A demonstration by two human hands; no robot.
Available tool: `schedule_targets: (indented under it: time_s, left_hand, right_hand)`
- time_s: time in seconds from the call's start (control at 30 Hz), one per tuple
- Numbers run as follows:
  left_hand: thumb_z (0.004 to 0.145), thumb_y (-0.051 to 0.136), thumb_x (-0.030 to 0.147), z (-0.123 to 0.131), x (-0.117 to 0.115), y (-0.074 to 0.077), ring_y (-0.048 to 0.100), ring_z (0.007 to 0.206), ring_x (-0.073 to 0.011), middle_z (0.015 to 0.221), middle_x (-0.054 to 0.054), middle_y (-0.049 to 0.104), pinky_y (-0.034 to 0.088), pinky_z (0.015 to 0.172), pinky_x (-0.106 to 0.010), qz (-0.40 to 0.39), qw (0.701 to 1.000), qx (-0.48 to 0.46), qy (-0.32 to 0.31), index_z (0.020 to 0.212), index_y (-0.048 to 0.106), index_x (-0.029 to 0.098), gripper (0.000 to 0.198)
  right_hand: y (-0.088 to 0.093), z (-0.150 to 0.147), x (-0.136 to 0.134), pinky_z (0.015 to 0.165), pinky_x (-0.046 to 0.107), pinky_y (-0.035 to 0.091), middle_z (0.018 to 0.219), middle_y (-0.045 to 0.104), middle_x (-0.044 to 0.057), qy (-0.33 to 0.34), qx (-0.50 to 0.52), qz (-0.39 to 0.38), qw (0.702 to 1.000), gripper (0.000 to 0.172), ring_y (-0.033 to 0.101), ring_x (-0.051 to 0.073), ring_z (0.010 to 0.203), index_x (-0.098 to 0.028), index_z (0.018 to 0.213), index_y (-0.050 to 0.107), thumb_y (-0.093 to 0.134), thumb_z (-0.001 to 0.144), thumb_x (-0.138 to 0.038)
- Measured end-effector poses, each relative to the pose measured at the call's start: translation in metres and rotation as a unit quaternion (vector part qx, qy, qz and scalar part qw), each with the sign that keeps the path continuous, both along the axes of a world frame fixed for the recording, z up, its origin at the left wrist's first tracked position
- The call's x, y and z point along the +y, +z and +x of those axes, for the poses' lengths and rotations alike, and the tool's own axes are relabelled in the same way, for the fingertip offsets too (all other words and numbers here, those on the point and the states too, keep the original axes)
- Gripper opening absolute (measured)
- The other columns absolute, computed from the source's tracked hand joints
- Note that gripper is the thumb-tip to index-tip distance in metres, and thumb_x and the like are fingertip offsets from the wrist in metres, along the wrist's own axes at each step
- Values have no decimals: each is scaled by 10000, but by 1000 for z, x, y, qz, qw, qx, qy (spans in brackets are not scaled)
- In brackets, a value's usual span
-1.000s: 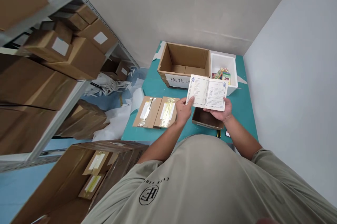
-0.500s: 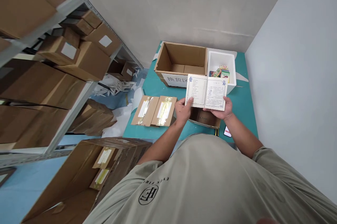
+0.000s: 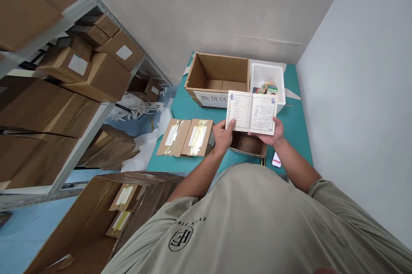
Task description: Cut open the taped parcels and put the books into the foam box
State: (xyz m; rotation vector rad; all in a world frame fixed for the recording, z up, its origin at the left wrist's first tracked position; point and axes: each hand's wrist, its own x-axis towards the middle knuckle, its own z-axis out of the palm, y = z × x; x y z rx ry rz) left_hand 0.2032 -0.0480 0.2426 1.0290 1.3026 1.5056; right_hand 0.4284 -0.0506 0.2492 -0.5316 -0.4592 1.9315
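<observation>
Both hands hold a small open booklet [image 3: 251,112] with printed pages and blue corner ornaments. My left hand [image 3: 223,135] grips its lower left edge, and my right hand [image 3: 267,130] supports the lower right corner. Just behind the booklet stands a white foam box [image 3: 267,77] holding colourful small packets. An open cardboard carton [image 3: 217,74] with a white Chinese label sits next to it. Below my hands lies a shallow open cardboard box [image 3: 248,145], partly hidden by the booklet and my hands.
A teal table [image 3: 294,126] carries several items, including two taped flat cardboard parcels [image 3: 185,137] and a small white card [image 3: 276,159]. Metal shelves stacked with cartons [image 3: 64,93] stand left, a large carton [image 3: 106,218] sits lower left, and a wall [image 3: 354,93] rises right.
The view has drifted, so the table and boxes sit further left in the frame. More of the shallow box and white card shows. My hands still hold the booklet open.
</observation>
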Motion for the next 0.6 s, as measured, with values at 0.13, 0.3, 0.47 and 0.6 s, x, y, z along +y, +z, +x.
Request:
schedule_targets:
  time_s: [0.13, 0.3, 0.47, 0.6]
  left_hand:
    - [772, 976, 789, 0, 1, -2, 675, 742, -225, 733, -43, 749, 558, 651, -329, 7, 1000, 3, -5, 739, 826, 188, 619]
    - [761, 981, 787, 1, 2, -2, 671, 740, -224, 710, -41, 724, 547, 648, -327, 2, 1000, -2, -5, 673, 757, 195, 639]
    - [775, 971, 789, 0, 1, -2, 672, 750, -221, 732, -37, 729, 547, 662, -326, 2, 1000, 1, -7, 720, 787, 191, 628]
    - [793, 958, 808, -1, 1, -8, 648, 738, -214, 711, -27, 699, 541, 659, -326, 3, 1000, 4, -6, 711, 768, 199, 644]
  right_hand:
    - [0, 1, 0, 1086, 819, 665, 1529, 810, 137, -7, -3, -1, 1000, 650, 691, 428, 1509, -316, 1591, 639, 662, 1004, -596]
    - [3, 0, 0, 1085, 831, 659, 1526, 810, 146, -13, -13, -4, 1000, 643, 680, 436, 1526, -309, 1587, 639, 660, 1014, -600]
    - [9, -3, -1, 1110, 847, 641, 1539, 804, 150, -12, -15, 3, 1000, 635, 661, 441, 1554, -306, 1569, 648, 668, 1011, -610]
    - [6, -3, 0, 1114, 846, 638, 1500, 819, 147, -6, -18, 3, 1000, 624, 669, 439, 1546, -298, 1555, 662, 657, 1014, -610]
